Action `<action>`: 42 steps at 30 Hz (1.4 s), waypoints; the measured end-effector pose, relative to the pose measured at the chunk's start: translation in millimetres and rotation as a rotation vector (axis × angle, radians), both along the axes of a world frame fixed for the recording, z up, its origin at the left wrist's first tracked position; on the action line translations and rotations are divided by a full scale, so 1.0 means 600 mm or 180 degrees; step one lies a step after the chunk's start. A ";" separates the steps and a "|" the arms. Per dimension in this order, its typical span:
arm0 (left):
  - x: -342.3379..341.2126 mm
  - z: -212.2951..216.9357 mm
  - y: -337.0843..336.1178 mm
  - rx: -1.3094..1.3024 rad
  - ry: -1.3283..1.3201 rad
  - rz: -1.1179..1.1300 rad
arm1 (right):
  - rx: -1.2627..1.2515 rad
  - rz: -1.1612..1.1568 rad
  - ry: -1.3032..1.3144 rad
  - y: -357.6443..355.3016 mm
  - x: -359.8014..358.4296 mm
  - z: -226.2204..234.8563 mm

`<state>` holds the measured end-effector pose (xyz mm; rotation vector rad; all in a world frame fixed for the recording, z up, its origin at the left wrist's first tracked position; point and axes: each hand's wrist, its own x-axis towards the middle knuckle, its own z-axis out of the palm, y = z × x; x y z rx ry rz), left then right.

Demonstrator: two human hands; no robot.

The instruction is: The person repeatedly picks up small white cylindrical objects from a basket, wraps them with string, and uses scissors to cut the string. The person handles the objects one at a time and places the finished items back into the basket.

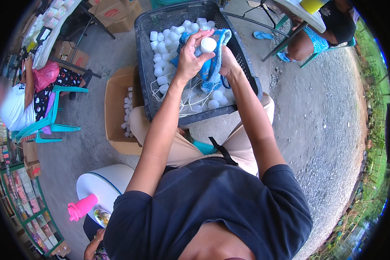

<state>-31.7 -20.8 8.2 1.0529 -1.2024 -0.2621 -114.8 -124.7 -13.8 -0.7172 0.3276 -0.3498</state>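
Between the thumb and fingers of my left hand (190, 58) is a small white rounded piece (208, 44), shaped like a little jar, its round end facing up. My right hand (229, 64) grips a blue patterned towel (211, 71), which hangs behind and beside the white piece. Some of my right fingers are hidden by the cloth. Both hands are above a large black plastic crate (142, 71), which holds many similar white pieces (164, 45). Thin white cords (188, 102) lie tangled over the pieces at its near side.
Left of the crate stands an open cardboard box (117, 112) with more white pieces. A round white table (102, 180) at lower left carries a pink tumbler (83, 206) and a plate of food (102, 216). People sit on green chairs (47, 117) at tables on both sides.
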 end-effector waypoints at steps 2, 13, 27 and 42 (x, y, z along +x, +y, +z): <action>-0.001 -0.002 0.000 0.0101 -0.0348 0.0308 | -0.0281 -0.0195 -0.0103 -0.002 0.005 0.000; 0.097 0.095 0.113 0.0254 0.1570 0.0059 | -0.6423 -0.2059 0.2440 -0.062 -0.003 0.147; 0.064 0.035 0.208 0.1398 0.2075 0.0005 | -0.4710 -0.0900 0.1184 0.039 -0.019 0.031; 0.000 0.081 0.210 0.0649 0.1717 -0.1232 | -0.3537 -0.1001 0.0138 0.167 -0.114 0.173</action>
